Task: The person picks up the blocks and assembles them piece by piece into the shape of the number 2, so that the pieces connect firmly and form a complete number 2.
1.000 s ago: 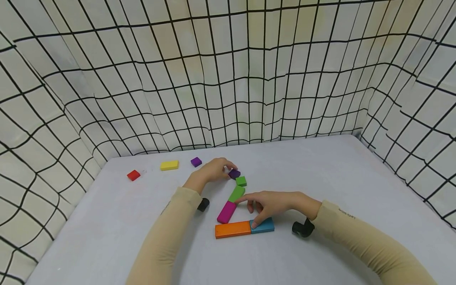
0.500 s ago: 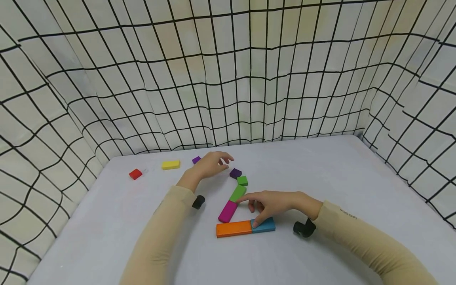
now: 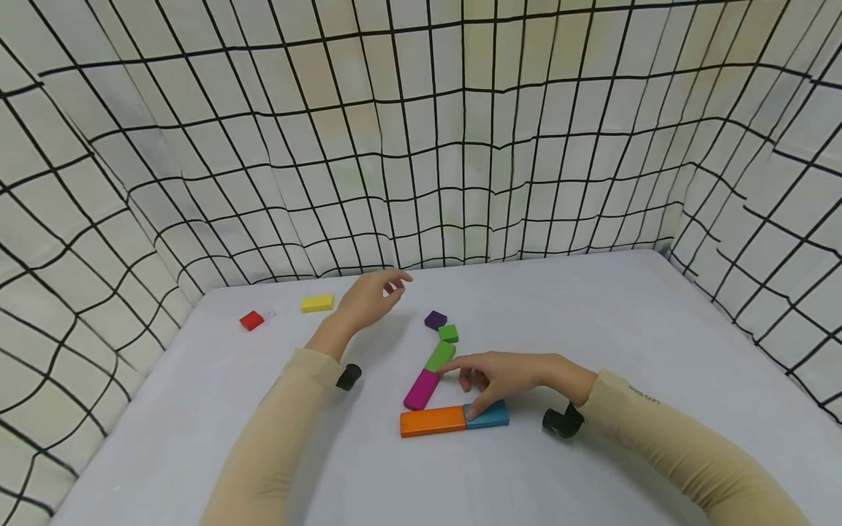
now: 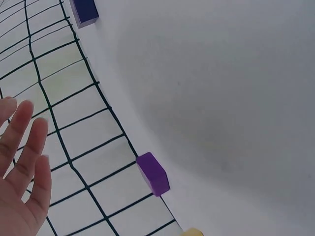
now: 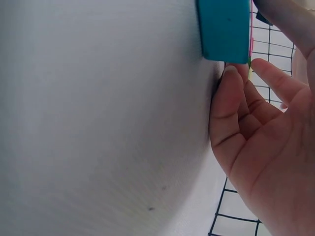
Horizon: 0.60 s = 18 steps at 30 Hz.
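Observation:
My left hand [image 3: 368, 298] hovers over the back of the table with its fingers loosely bent and nothing in them. In the left wrist view a purple block [image 4: 153, 174] lies near this hand [image 4: 22, 177]; the hand hides it in the head view. My right hand [image 3: 506, 376] rests its thumb on a blue block [image 3: 490, 416] that sits end to end with an orange block [image 3: 433, 421]. Its index fingertip touches where a magenta block [image 3: 421, 390] meets a long green block [image 3: 440, 356]. A small green block [image 3: 449, 333] and a dark purple block [image 3: 435, 319] continue that line.
A yellow block [image 3: 317, 302] and a red block [image 3: 251, 320] lie at the back left of the white table [image 3: 572, 314]. Black grid netting [image 3: 421, 168] over pale sheeting rises along the back and both sides.
My left hand has let go of the dark purple block and moved back and left, covering the other purple block in the head view. My right hand stays in place.

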Each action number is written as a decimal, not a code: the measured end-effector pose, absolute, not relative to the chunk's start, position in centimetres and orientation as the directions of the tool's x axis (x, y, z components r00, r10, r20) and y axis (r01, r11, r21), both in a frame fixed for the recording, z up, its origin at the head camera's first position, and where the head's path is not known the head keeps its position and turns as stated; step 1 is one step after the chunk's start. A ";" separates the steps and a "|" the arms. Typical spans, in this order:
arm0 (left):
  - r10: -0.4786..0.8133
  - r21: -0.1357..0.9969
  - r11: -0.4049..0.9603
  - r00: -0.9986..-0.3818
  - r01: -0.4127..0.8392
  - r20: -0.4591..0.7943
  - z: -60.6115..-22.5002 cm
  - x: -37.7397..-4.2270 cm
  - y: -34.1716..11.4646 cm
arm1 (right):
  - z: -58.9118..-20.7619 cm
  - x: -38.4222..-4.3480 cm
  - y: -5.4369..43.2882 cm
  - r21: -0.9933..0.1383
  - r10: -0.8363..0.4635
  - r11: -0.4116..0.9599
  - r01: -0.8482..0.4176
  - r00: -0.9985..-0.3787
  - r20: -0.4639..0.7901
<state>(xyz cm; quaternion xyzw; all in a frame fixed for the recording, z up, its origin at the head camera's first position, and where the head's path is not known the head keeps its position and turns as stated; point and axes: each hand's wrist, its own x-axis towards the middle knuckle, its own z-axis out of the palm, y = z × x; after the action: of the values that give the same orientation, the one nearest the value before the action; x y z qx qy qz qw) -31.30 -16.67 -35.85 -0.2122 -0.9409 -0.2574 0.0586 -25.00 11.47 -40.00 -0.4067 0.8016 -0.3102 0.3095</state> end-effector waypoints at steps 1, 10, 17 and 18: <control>0.356 0.463 0.777 -0.904 0.426 0.236 -35.9 -31.2 -16.9 | -40.1 -25.0 11.5 -0.749 -0.845 0.476 -0.461 -0.477 -0.243; 0.289 0.493 0.774 -0.914 0.398 0.283 -36.7 -30.9 -19.6 | -40.1 -24.9 11.5 -0.753 -0.847 0.466 -0.464 -0.479 -0.230; 0.187 0.536 0.794 -0.955 0.286 0.231 -37.4 -31.0 -21.3 | -40.2 -24.8 11.6 -0.748 -0.849 0.465 -0.473 -0.477 -0.226; 0.169 0.542 0.797 -0.960 0.266 0.223 -37.5 -31.0 -21.5 | -40.2 -24.8 11.6 -0.748 -0.849 0.465 -0.473 -0.477 -0.226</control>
<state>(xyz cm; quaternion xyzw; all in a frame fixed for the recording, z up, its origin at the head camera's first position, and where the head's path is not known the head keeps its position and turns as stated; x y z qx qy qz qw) -31.04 -21.51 -37.53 -0.1151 -0.9444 -0.2970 0.0818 -24.83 11.56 -40.19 -0.4128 0.8009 -0.3118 0.3016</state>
